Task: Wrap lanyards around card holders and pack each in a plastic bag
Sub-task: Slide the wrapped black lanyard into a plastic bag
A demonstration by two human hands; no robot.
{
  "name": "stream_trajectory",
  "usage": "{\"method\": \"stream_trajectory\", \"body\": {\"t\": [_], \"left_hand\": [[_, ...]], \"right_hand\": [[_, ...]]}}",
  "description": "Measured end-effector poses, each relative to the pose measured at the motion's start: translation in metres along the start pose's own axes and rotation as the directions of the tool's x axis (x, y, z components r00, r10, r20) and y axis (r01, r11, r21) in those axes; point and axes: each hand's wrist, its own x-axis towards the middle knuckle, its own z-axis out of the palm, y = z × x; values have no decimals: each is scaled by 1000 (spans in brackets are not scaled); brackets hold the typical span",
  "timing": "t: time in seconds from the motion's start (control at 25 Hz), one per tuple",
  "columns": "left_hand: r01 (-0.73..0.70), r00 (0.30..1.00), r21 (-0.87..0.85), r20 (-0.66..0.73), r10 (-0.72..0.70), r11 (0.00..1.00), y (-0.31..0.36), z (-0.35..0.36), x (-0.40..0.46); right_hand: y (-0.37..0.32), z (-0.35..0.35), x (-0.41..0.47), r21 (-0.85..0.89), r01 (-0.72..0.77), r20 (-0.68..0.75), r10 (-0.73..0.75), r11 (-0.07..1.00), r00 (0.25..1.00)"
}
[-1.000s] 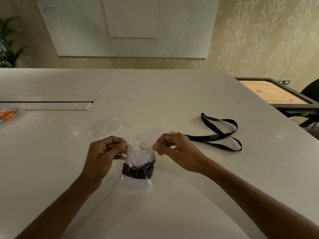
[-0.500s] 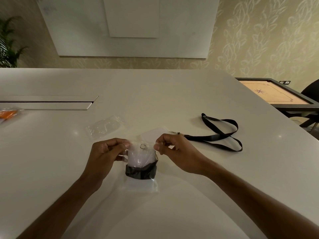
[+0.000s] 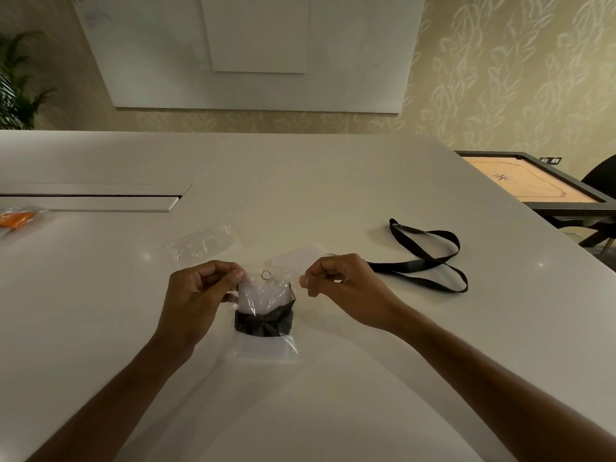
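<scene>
A clear plastic bag (image 3: 266,345) lies on the white table (image 3: 300,181) in front of me. Inside it is a white card holder (image 3: 263,295) with a black lanyard (image 3: 263,323) wound around its middle and a metal ring at its top. My left hand (image 3: 200,295) pinches the bag's upper left corner. My right hand (image 3: 336,281) pinches the upper right corner. Beyond my right hand lies a second card holder (image 3: 296,260), joined to a loose black lanyard (image 3: 426,261) stretched out to the right.
An empty clear bag (image 3: 203,243) lies just beyond my left hand. A bagged orange item (image 3: 16,219) rests at the left edge. A cable slot (image 3: 100,198) runs across the left of the table. A carrom board (image 3: 533,185) and a dark chair stand off to the right.
The bag with the wrapped holder has shifted slightly between my hands, and my right hand has pulled its corner a little further right. Both hands kept their pinch.
</scene>
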Motion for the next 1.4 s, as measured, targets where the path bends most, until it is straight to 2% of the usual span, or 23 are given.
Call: {"method": "stream_trajectory", "body": {"t": [0.28, 0.4, 0.52, 0.68, 0.76, 0.88, 1.0, 1.08, 1.12, 1.2, 1.28, 1.36, 1.4], "left_hand": [[147, 988, -110, 55, -142, 983, -3, -4, 4], [168, 985, -96, 43, -164, 981, -5, -7, 7], [165, 986, -86, 2, -166, 983, -6, -16, 13], [182, 979, -102, -75, -189, 978, -9, -41, 27], [169, 971, -120, -150, -186, 978, -14, -59, 35], [152, 960, -122, -217, -176, 981, -25, -94, 43], [122, 979, -18, -162, -124, 992, -39, -129, 45], [60, 998, 132, -41, -55, 989, -49, -153, 44], [19, 999, 249, 40, -30, 968, -53, -164, 44], [-84, 984, 511, 179, -10, 855, -63, -189, 47], [-169, 971, 624, 240, 19, 763, -72, -209, 55], [-233, 957, 621, 282, 64, 749, -75, -227, 65], [-246, 953, 604, 294, 75, 758, -76, -235, 70]], "right_hand": [[1, 3, -1, 73, 14, 28, -16, 997, 999], [6, 8, 1, 83, 13, 5, -13, 996, 1000], [7, 21, 4, 110, -2, -20, 5, 994, 1000], [-9, 55, 20, 58, -61, 114, 54, 996, 992], [-16, 81, 38, 45, -26, 69, 23, 999, 997], [-26, 121, 70, 119, -32, -6, 33, 992, 999], [-34, 160, 99, 270, -97, 5, 99, 958, 995], [-41, 185, 117, 335, -151, 21, 153, 930, 988], [-43, 196, 125, 347, -171, 22, 174, 922, 985], [-47, 219, 141, 342, -195, 14, 202, 919, 979], [-49, 238, 152, 233, -150, -18, 159, 961, 987], [-49, 256, 156, -21, 16, -26, -17, 1000, 1000], [-47, 263, 158, -149, 118, 7, -118, 982, 993]]}}
